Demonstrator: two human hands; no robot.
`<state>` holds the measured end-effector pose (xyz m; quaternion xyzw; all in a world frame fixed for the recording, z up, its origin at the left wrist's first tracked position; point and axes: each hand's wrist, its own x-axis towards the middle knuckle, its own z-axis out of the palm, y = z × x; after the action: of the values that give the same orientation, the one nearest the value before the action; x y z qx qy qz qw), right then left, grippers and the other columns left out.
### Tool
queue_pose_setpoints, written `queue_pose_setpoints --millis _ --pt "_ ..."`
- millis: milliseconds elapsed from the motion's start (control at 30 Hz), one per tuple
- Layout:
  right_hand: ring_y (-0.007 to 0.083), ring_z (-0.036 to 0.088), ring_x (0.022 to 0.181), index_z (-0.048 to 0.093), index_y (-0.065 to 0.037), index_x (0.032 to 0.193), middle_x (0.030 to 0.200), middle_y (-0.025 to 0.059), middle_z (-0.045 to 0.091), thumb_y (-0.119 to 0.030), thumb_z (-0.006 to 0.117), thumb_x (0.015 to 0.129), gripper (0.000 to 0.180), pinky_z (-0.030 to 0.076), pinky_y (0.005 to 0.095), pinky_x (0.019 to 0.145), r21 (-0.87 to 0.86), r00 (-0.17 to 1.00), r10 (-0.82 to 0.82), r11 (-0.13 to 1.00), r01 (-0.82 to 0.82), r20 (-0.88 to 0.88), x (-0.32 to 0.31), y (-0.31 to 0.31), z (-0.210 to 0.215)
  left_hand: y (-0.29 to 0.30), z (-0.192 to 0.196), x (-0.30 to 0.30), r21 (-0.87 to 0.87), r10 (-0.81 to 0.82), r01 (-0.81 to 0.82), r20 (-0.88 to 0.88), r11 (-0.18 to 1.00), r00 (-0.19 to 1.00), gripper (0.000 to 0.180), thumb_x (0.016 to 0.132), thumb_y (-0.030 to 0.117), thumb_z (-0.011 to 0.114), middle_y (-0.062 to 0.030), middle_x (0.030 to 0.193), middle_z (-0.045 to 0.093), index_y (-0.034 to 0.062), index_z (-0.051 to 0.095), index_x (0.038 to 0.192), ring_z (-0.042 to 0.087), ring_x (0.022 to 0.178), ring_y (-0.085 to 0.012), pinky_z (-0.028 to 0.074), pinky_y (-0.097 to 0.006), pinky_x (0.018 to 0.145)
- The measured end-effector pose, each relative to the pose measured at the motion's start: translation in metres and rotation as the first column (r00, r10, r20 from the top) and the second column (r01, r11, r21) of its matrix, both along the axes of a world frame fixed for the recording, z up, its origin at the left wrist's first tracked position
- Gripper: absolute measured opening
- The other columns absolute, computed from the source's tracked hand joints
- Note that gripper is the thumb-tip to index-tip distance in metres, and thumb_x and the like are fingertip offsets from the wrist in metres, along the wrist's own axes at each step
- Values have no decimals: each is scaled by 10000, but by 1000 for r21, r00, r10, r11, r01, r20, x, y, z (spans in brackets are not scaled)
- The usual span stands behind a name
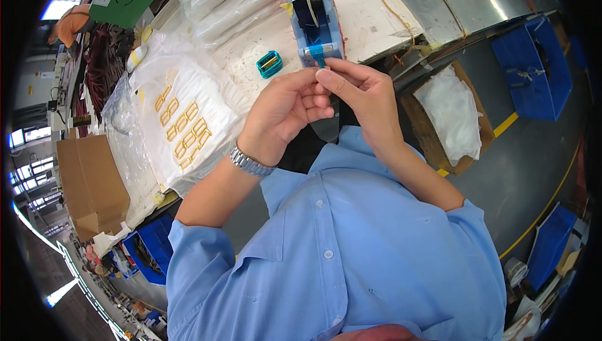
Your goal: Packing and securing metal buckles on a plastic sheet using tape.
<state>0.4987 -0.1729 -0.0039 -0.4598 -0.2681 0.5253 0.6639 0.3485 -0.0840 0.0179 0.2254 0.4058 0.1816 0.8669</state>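
In front of my chest, both hands meet at the near end of a blue tape dispenser (335,18). A strip of teal tape (321,60) comes off its cutting edge toward my fingertips. My right hand (373,99) pinches the strip's end between thumb and forefinger. My left hand (279,115) has its thumb and forefinger pressed together against the right fingertips, other fingers curled; what lies in that pinch is hidden. To the left of the dispenser lies a small teal-wrapped bundle (269,64) with gold metal showing inside.
Several gold rectangular buckles (182,118) lie in rows on white sheeting (216,112) at left. Clear plastic-wrapped rolls (232,2) sit behind. A cardboard box (417,106) with white wrapping and a blue bin (533,71) stand at right; another cardboard box (94,181) stands far left.
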Motion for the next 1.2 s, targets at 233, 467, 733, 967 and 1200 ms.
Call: queue_pose_setpoints --millis 233,467,733,967,1200 --pt "71 720 864 749 97 1223 985 97 808 -166 845 953 388 573 218 760 8 999 -7 1000 7 36 -1 0 -4 -7 -19 1 -2 48 -49 90 999 995 222 1095 204 602 -50 794 703 14 681 1011 700 674 -160 658 -361 704" --pt "60 691 843 691 81 1335 1021 87 782 -154 808 979 443 570 229 753 89 989 123 988 -130 76 1 -18 -12 -30 -20 -3 104 62 -62 9 993 998 236 1091 201 609 -28 777 684 -11 690 1028 667 622 -134 634 -343 642" --pt "257 635 1349 626 -6 1472 1441 133 685 -95 738 970 522 486 386 1142 327 660 37 847 -418 750 17 -15 4 -47 2 -22 475 60 -27 -54 879 997 222 1079 155 600 -48 741 673 -37 700 1030 629 554 -124 594 -308 550" --pt "288 612 1390 601 -35 1502 1456 154 668 -92 755 952 574 488 407 1152 297 784 191 852 -431 591 5 -24 13 -63 16 -31 795 306 -46 -179 605 935 93 1009 48 681 -42 770 706 -39 712 1017 661 601 -108 557 -256 587" --pt "188 785 862 715 -12 1312 995 129 796 -127 718 1018 316 604 316 747 121 771 174 943 -309 612 -2 -29 14 -64 19 -34 949 427 304 -312 88 849 50 968 -20 727 -62 808 718 -32 733 1017 673 672 -120 534 -266 626"
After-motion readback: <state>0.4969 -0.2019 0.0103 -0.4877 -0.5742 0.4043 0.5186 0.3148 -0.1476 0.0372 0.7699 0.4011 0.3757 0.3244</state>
